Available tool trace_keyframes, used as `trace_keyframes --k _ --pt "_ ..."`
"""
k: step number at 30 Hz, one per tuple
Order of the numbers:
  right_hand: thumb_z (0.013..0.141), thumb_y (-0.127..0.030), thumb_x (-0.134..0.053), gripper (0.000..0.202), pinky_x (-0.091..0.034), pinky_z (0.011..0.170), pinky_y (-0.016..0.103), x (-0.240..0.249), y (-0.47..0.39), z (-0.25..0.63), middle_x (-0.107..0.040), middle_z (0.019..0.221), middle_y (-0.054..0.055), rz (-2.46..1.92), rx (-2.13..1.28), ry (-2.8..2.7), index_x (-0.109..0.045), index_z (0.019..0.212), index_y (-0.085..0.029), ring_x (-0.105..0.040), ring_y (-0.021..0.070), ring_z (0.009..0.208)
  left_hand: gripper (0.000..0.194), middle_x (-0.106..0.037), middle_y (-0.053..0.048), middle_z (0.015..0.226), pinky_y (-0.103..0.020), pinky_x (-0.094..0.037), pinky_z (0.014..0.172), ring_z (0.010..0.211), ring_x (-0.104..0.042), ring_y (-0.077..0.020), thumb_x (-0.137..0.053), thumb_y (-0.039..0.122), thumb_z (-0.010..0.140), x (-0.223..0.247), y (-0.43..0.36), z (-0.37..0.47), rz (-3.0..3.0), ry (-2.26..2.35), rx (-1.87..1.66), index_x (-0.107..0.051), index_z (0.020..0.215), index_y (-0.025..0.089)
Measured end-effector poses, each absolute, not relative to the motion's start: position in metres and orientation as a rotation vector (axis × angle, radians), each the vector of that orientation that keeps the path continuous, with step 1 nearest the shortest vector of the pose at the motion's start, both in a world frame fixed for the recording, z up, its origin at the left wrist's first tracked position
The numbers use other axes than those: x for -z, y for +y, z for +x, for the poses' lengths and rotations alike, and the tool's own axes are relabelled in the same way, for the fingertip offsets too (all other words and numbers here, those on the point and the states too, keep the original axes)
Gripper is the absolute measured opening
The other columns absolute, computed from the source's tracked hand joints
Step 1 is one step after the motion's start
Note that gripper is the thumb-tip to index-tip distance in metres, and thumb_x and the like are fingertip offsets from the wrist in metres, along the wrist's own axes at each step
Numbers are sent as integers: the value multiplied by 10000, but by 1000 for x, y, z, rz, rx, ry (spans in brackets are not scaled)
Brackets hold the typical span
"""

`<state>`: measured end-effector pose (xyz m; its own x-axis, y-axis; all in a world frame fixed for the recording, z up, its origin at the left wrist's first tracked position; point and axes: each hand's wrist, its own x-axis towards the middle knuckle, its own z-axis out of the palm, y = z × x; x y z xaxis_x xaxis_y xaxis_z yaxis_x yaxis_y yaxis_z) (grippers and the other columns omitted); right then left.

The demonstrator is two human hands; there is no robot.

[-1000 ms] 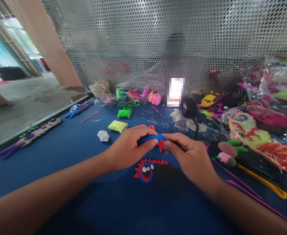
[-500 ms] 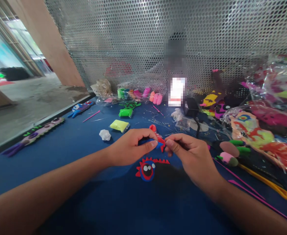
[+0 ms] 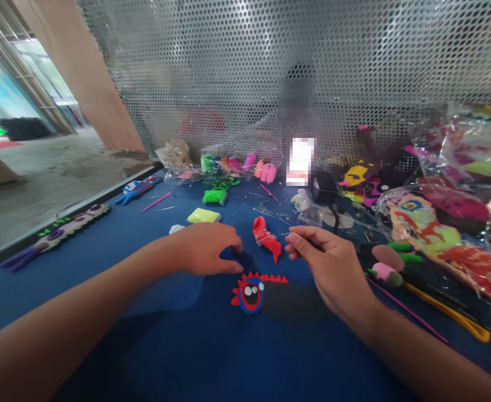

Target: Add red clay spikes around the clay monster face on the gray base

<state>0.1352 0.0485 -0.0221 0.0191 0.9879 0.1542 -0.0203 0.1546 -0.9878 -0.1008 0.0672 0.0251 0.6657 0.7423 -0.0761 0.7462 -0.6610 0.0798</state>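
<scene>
My left hand [image 3: 205, 248] is low over the blue table with thumb and fingers apart. In their gap shows a lump of blue clay [image 3: 228, 253]; whether it touches the palm or the table I cannot tell. Thumb and forefinger of my right hand [image 3: 318, 254] are pinched together, and what is between them is too small to make out. Between the hands lies red clay in a crumpled wrapper [image 3: 266, 239]. Closer to me is a flat clay figure [image 3: 251, 295] with a blue-and-red ringed eye, red spikes and a dark body.
Left are a yellow clay pack [image 3: 204, 215], white clay [image 3: 176, 229], a green pack [image 3: 214, 196] and a long finished figure [image 3: 69, 229]. Right are a yellow-handled tool [image 3: 446, 310], a pink stick [image 3: 408, 310] and bagged figures [image 3: 433, 234]. A lit phone [image 3: 301, 161] leans against the mesh wall.
My left hand has moved left and down, away from my right hand, and its fingers have parted around the blue clay. The red clay is uncovered now. My right hand stays pinched in nearly the same place.
</scene>
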Motion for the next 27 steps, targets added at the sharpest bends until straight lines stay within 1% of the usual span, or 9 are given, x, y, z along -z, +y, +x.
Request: trace_keyframes --k 1,3,7,10,14,17,20,23,27 --pt "794 -346 -699 238 -516 657 318 21 48 136 -701 745 32 -1121 -1055 -1280 -720 966 -183 -622 149 650 319 -681 -34 913 -293 -455 697 814 -639 -201 -585 496 842 -25 67 -100 2780 1247 42 -686 977 225" --pt "839 -349 -645 251 -495 646 309 19 47 136 -691 750 25 -1161 -983 -1368 -721 1031 -206 -592 141 650 354 -681 -33 897 -308 -458 701 818 -640 -210 -540 529 864 -23 67 -95 2824 1293 -73 -682 976 224" --pt "872 -283 -601 244 -486 673 283 15 42 133 -686 810 5 -1088 -995 -1508 -693 1095 -242 -582 122 677 320 -669 -39 1048 -327 -470 810 948 -626 -196 -509 443 918 -17 61 -82 2885 1288 -604 -626 1126 228" --pt "831 -283 -661 206 -496 661 268 13 37 128 -690 825 1 -987 -1193 -1460 -678 1029 -227 -607 117 681 273 -675 -30 1063 -297 -470 813 960 -622 -163 -562 368 911 -11 53 -73 2922 1063 -884 -624 1142 236" --pt "792 -327 -711 177 -476 586 260 13 33 125 -674 695 13 -960 -1415 -1375 -707 884 -176 -600 118 596 135 -703 -7 922 -278 -456 722 820 -635 -124 -602 282 899 -8 46 -68 2927 880 -1143 -688 978 215" --pt "804 -334 -702 173 -439 561 251 13 30 124 -651 653 8 -944 -1510 -1315 -726 862 -172 -560 99 547 90 -705 9 853 -268 -454 690 752 -626 -109 -628 263 881 -8 44 -66 2862 863 -1260 -700 914 221" --pt "824 -329 -686 157 -417 589 251 12 27 123 -636 682 7 -902 -1574 -1261 -733 850 -182 -541 95 585 72 -708 10 835 -269 -456 685 746 -631 -113 -652 266 863 -8 43 -66 2847 860 -1324 -690 898 216" --pt "848 -343 -658 193 -395 597 252 11 25 121 -598 672 10 -839 -1640 -1226 -735 813 -170 -515 99 612 60 -716 6 831 -276 -463 702 751 -642 -116 -649 220 859 -8 43 -66 2878 853 -1387 -667 907 190" --pt "801 -312 -715 158 -384 591 241 9 25 119 -576 693 10 -744 -1779 -1096 -722 805 -155 -496 96 627 73 -723 -9 862 -281 -480 712 778 -652 -126 -624 178 865 -8 43 -67 2905 844 -1382 -659 929 183"
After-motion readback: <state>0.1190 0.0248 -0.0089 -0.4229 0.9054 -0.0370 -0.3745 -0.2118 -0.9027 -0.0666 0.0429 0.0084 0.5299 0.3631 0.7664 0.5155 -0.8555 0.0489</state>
